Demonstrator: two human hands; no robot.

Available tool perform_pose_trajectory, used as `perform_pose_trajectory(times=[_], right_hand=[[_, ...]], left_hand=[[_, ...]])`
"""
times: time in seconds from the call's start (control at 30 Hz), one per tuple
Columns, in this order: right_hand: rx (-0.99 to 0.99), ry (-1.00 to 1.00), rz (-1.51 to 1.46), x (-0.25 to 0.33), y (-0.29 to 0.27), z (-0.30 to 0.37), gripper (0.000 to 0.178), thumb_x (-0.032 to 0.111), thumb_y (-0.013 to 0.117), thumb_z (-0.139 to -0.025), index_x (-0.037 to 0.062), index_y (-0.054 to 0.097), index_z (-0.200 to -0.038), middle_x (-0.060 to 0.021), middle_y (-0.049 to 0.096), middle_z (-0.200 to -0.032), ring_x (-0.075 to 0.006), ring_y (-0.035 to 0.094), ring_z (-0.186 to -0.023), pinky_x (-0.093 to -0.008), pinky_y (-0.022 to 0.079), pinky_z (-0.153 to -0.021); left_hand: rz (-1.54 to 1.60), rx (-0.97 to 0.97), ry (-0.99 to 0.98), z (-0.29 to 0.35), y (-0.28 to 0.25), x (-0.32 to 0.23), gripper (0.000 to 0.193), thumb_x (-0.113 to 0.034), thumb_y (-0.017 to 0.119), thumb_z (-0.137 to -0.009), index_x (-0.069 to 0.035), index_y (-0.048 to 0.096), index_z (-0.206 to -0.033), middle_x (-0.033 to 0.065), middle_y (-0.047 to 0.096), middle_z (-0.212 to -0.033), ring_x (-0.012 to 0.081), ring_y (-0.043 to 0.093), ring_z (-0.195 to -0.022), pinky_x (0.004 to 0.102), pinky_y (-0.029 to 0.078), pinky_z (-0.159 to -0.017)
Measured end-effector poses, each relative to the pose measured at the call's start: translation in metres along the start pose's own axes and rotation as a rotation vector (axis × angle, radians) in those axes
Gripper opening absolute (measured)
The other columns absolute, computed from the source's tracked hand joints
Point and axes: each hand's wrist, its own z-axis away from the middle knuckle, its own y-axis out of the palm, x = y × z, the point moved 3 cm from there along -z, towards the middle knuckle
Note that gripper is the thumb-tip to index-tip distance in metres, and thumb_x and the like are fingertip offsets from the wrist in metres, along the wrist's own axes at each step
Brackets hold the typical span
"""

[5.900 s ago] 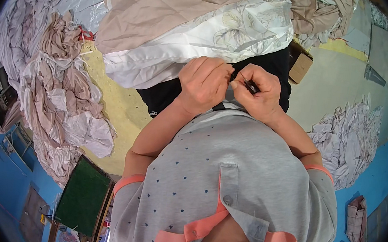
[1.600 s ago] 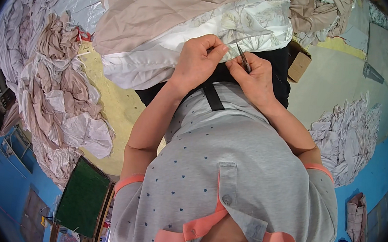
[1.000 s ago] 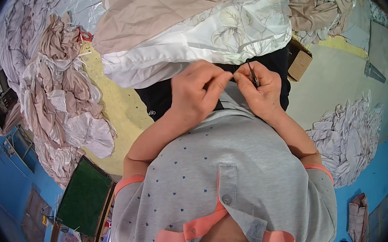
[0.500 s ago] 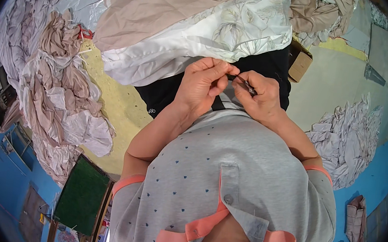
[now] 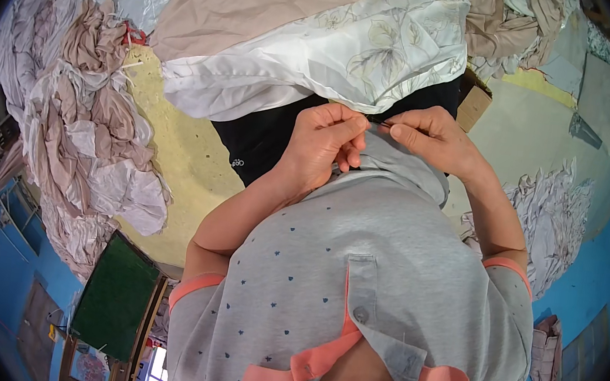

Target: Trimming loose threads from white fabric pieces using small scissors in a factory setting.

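A large cloth drapes over my lap, beige on one face, with a white part (image 5: 256, 89) that bears a grey floral print. Its near edge is pinched between the thumb and fingers of my left hand (image 5: 325, 139), whose other fingers curl inward. Beside it, to the right, my right hand (image 5: 435, 139) is closed with thumb and forefinger together. A small dark metal tool (image 5: 382, 123) shows at its fingertips, close to the cloth's edge; most of it is hidden by the fingers. Black trousers (image 5: 250, 144) lie under the cloth.
Heaps of crumpled beige and white fabric (image 5: 106, 132) lie at the left, and a pale heap (image 5: 550, 224) at the right. A cardboard box (image 5: 473, 108) stands just beyond my right knee. A green board (image 5: 115, 297) is at the lower left.
My right hand has moved right and slightly up, away from my left hand. The dark tool shows less now. My left hand keeps its pinch on the cloth's edge.
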Motion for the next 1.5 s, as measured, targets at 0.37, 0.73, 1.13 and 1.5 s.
perform_pose_trajectory(times=[0.37,0.73,1.13,1.5], right_hand=[[0.130,0.042,0.002,0.003,-0.008,-0.017,0.035,0.027,0.062,-0.091,0.0002,0.060,-0.068,0.0050,0.046,-0.059,-0.0041,0.038,-0.056,-0.0231,0.032,-0.049],[0.148,0.012,0.041,0.005,-0.011,-0.025,0.039,0.024,0.063,-0.088,0.0019,0.054,-0.058,0.0051,0.041,-0.052,-0.0042,0.034,-0.050,-0.0249,0.026,-0.045],[0.137,0.054,-0.005,0.005,-0.012,-0.026,0.030,0.022,0.064,-0.089,-0.0002,0.063,-0.068,0.0059,0.043,-0.054,-0.0033,0.035,-0.052,-0.0236,0.028,-0.046],[-0.210,-0.185,-0.079,0.014,-0.008,0.017,0.029,0.007,0.073,-0.075,-0.0018,0.068,-0.102,0.0005,0.061,-0.075,-0.0042,0.046,-0.064,-0.0203,0.038,-0.058]], left_hand=[[-0.008,-0.010,-0.073,0.003,0.001,0.003,0.012,-0.010,0.062,-0.087,0.001,0.060,-0.084,0.0063,0.060,-0.065,0.0119,0.056,-0.045,0.0215,0.040,-0.037],[-0.026,-0.005,-0.089,0.000,0.001,0.002,0.013,-0.010,0.063,-0.086,0.003,0.060,-0.087,0.0066,0.059,-0.065,0.0119,0.056,-0.045,0.0217,0.041,-0.037],[-0.033,0.000,-0.090,-0.003,0.001,0.000,0.012,-0.010,0.063,-0.086,0.001,0.060,-0.084,0.0060,0.060,-0.064,0.0115,0.056,-0.045,0.0217,0.042,-0.037],[-0.263,0.291,-0.038,-0.002,0.029,-0.012,0.012,-0.011,0.058,-0.092,-0.001,0.061,-0.087,0.0036,0.060,-0.069,0.0074,0.056,-0.050,0.0189,0.044,-0.043]])
